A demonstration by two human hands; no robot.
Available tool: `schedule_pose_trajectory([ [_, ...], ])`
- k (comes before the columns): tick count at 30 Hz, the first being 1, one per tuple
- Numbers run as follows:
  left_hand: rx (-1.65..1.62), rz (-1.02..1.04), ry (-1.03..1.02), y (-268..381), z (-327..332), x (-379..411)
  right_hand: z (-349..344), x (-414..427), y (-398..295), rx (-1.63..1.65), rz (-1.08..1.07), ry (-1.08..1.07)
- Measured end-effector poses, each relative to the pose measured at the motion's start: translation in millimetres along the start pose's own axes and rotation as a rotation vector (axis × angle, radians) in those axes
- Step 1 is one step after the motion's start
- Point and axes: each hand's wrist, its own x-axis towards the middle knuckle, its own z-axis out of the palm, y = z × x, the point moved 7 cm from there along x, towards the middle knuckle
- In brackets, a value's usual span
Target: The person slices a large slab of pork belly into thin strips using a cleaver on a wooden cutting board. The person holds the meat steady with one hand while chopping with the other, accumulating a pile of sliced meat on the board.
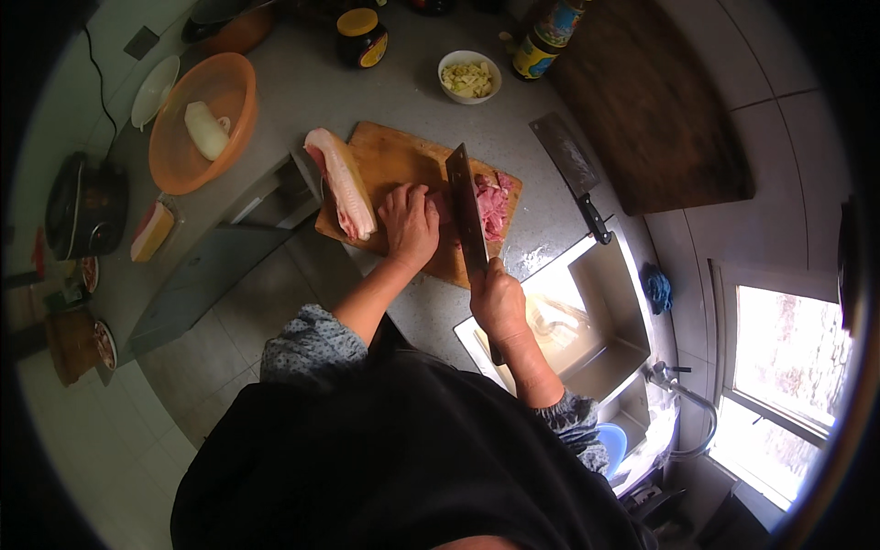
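Observation:
My right hand (498, 300) grips the handle of a cleaver (467, 210), whose blade stands on edge over the wooden cutting board (395, 148). Just left of the blade, my left hand (410, 223) presses with bent fingers on a piece of raw meat (438, 205), mostly hidden by the fingers and blade. Sliced raw meat (492, 206) lies in a pile to the right of the blade. A long slab of pork with pale fat (342, 182) rests along the board's left edge, close to my left hand.
A second cleaver (567, 155) lies right of the board, its handle by the sink (605, 302). Behind the board stand a bowl of chopped pale pieces (469, 78), a yellow-lidded jar (361, 40) and a bottle (543, 48). An orange basin (237, 130) holds a peeled white vegetable (205, 130). An open drawer (275, 196) is at left.

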Motion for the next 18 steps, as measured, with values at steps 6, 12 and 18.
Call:
schedule_pose_trajectory([
  [6, 0.149, -0.01, 0.017, 0, 14, 4, -11, -2, -27, -0.158, -0.072, -0.052],
  [12, 0.066, 0.008, 0.079, -3, 14, 5, -10, -12, -31, -0.31, -0.105, -0.205],
  [18, 0.022, -0.019, 0.093, -7, 11, 6, -13, -8, -31, -0.315, -0.079, -0.321],
])
